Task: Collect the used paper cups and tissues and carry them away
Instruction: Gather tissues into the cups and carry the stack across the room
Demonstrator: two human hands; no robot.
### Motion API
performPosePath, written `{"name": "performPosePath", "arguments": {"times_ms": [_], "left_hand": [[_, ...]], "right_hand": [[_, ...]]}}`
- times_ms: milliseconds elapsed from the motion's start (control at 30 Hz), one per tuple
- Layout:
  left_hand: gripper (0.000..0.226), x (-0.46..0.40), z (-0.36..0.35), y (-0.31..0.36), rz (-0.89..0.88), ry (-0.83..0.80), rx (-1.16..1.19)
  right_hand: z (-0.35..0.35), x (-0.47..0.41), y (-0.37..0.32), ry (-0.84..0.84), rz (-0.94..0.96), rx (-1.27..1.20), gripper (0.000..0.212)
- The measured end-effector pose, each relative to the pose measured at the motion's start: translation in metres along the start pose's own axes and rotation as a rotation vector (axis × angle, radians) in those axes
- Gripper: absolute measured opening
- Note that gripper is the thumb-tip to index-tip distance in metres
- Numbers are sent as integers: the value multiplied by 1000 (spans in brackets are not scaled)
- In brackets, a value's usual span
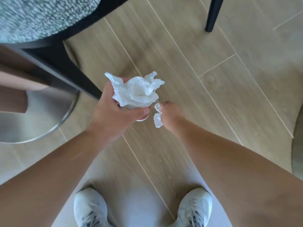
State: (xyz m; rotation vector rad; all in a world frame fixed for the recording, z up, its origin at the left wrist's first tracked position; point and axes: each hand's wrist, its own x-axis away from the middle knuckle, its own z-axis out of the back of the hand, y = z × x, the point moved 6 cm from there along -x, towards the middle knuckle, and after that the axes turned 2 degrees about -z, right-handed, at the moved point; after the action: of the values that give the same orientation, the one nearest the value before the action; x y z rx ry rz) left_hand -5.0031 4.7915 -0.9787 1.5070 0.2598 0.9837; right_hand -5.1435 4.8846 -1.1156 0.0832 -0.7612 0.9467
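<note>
My left hand (113, 110) grips a stack of nested white paper cups (139, 107) held over the wooden floor. Crumpled white tissues (137, 89) are stuffed into the top cup and spill over its rim. Just right of the cups, my right hand (170, 114) is closed on a small crumpled tissue piece (157, 119), which sticks out of the fist toward the cups. Most of the cup stack is hidden by my fingers and the tissues.
A chair with a speckled grey seat (41, 17) and black frame (65, 69) stands at the upper left. A black chair leg (212, 15) is at the top right. A round metal base (41, 115) lies left. My white shoes (91, 207) stand on the plank floor (213, 87).
</note>
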Motion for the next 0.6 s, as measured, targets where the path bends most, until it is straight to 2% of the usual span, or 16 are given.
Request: {"name": "performPosePath", "arguments": {"times_ms": [67, 267, 433, 500, 600], "left_hand": [[70, 21, 0, 28, -1, -15, 42], [75, 94, 6, 125, 71, -29, 25], [78, 146, 6, 230, 4, 10, -37], [77, 168, 6, 274, -29, 27, -55], [69, 198, 8, 335, -90, 17, -41]], "right_hand": [[23, 32, -6, 57, -17, -105, 24], [117, 136, -36, 114, 1, -275, 26], [218, 219, -62, 187, -26, -451, 24], [257, 253, -72, 207, -20, -457, 16], [314, 304, -78, 277, -41, -482, 19]]}}
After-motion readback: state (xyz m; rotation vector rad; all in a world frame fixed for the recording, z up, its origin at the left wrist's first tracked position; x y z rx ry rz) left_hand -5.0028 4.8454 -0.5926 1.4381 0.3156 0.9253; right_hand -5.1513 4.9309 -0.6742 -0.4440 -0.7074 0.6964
